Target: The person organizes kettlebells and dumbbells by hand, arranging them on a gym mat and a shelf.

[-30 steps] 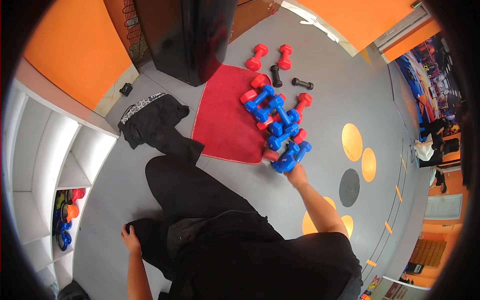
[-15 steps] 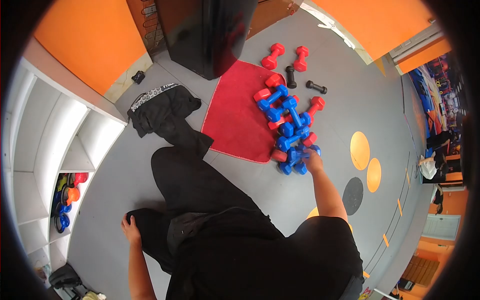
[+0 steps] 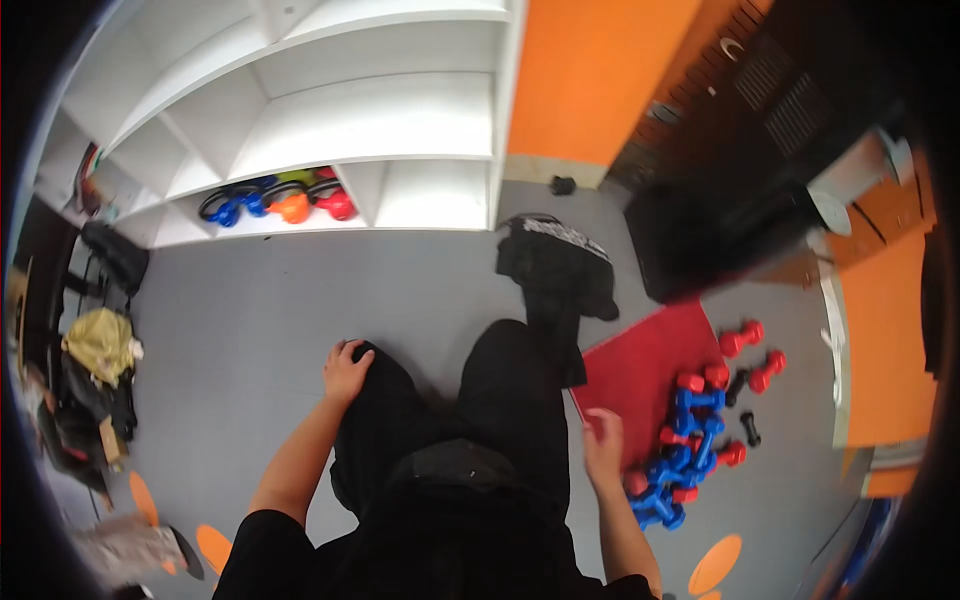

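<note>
My left hand [image 3: 347,371] rests on my left knee, its fingers laid over the black trousers. Raised beside my right thigh, my right hand [image 3: 603,447] is a little blurred; its fingers are apart and nothing shows in them. Just beyond it lies a heap of blue dumbbells [image 3: 710,440] mixed with red dumbbells [image 3: 735,454]. The heap covers part of a red mat [image 3: 640,365] on the grey floor. Two more red hex dumbbells [image 3: 768,371] and small black dumbbells [image 3: 750,429] lie at the heap's far side.
A white shelf unit [image 3: 370,110] stands ahead, with blue, orange and red kettlebells [image 3: 290,207] in a low compartment. Black clothing [image 3: 560,270] lies on the floor before the mat. A dark cabinet [image 3: 730,220] stands behind the mat. Bags [image 3: 100,345] are at far left.
My view has swung left toward the shelves. My right hand has left the blue dumbbell at the heap's near end and drawn back toward my thigh. My left hand stays on my knee.
</note>
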A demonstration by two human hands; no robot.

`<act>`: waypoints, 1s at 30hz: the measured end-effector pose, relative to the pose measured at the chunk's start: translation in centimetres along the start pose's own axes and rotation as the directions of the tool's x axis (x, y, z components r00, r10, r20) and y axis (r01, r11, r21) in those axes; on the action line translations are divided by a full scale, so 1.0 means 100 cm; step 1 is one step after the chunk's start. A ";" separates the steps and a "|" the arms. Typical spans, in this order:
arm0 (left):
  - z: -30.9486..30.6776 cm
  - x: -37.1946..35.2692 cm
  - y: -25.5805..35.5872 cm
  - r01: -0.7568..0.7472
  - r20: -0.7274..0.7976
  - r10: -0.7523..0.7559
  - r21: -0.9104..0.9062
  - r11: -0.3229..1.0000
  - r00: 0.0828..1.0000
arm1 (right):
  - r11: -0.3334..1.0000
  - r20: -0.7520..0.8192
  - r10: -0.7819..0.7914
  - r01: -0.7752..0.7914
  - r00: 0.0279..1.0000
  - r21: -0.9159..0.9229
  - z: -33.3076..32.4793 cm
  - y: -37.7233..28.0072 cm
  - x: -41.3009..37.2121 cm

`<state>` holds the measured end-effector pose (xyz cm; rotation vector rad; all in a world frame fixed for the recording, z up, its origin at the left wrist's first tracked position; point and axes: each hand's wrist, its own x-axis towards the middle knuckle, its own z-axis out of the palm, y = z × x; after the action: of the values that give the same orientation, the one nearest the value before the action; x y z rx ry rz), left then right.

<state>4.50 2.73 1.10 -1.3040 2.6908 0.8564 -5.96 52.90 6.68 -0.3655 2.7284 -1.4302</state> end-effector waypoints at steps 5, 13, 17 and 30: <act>0.008 0.007 -0.025 0.069 -0.036 -0.079 -0.218 0.974 0.996 | 0.958 0.411 -0.077 0.182 0.908 -0.222 0.100 -0.074 0.081; -0.004 0.024 -0.149 0.745 -0.010 -0.748 -0.075 0.662 0.664 | 0.707 0.513 0.122 0.288 0.850 -0.646 0.170 -0.118 0.108; 0.014 0.018 -0.216 0.789 -0.116 -0.792 -0.086 0.609 0.599 | 0.693 0.492 0.088 0.301 0.866 -0.654 0.177 -0.121 0.112; 0.039 0.055 -0.215 0.734 -0.475 -0.689 -0.122 0.668 0.548 | 0.493 0.485 0.136 0.365 0.864 -0.790 0.236 -0.110 0.137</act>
<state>15.93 -10.03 -13.56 -2.5903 1.9978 0.3016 -13.84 24.80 3.09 -0.8174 2.7163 0.2467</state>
